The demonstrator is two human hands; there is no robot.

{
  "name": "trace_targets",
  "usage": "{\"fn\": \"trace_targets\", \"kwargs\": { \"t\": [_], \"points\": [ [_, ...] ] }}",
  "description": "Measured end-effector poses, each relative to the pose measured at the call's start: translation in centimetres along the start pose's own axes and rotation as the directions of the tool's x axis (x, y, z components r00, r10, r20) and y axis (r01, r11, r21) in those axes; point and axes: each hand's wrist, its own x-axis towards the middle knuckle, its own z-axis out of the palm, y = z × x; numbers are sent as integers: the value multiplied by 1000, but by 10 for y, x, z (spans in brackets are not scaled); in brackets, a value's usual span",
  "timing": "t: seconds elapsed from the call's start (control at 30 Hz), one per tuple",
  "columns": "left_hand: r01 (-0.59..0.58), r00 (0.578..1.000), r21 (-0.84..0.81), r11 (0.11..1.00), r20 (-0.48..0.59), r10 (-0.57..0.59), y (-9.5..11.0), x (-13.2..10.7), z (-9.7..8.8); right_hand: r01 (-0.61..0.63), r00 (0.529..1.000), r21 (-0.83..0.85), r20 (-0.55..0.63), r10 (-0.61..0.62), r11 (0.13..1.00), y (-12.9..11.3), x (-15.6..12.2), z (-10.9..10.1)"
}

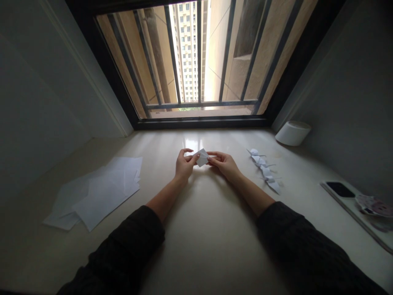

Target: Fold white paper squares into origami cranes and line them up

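Observation:
A small piece of folded white paper [202, 158], roughly diamond-shaped with creases on its face, is held up between my two hands over the pale tabletop. My left hand [184, 164] pinches its left side with the thumb in front, while the index finger curves above. At the right side, the thumb and fingers of my right hand [224, 164] grip the paper's edge. The fingers behind the paper are partly hidden.
Loose white paper sheets [107, 182] lie overlapping at the left. Several folded paper figures [264, 169] stand in a row to the right. Beyond them are a white cylindrical object [293, 133] and a phone [353, 200]. A barred window [199, 123] borders the far edge.

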Motion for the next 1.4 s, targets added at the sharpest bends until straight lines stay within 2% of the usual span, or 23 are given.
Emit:
{"fn": "trace_targets", "kwargs": {
  "t": [0.17, 0.27, 0.33, 0.43, 0.53, 0.63, 0.73, 1.0, 1.17, 1.4],
  "points": [
    [-27, 999, 2, 1000, 38, 27, 2, 0, -1, 24, 997, -65, -72, -28, 998, 2, -1, 2],
    [-39, 998, 15, 999, 55, 38, 0, 1, -2, 85, 988, -142, -117, -102, 986, 3, -3, 4],
    [-67, 995, 33, 997, 70, 64, -1, 2, -3, 164, 966, -225, -160, -202, 960, 2, -5, 4],
    [-95, 993, 76, 993, 78, 89, -2, 2, -4, 286, 906, -362, -199, -374, 887, 0, -9, 4],
    [-70, 994, 128, 989, 89, 59, 1, 1, -3, 329, 872, -437, -198, -447, 837, 0, -10, 2],
    [-46, 988, 105, 993, 155, 29, 6, -1, 0, 333, 877, -438, -180, -445, 835, 3, -7, -1],
    [-62, 979, 65, 996, 197, 48, 8, -2, 2, 329, 892, -412, -161, -423, 850, 6, -4, -3],
    [-92, 985, 102, 991, 157, 75, 6, -1, 1, 288, 939, -300, -99, -330, 909, 5, -2, -3],
    [-61, 989, 59, 996, 140, 52, 4, -1, 1, 191, 962, -252, -143, -232, 949, -1, -5, 0],
    [-9, 995, 60, 998, 103, 3, 1, 2, -3, 151, 964, -188, -188, -186, 971, -2, -4, -1]
  ]
}}
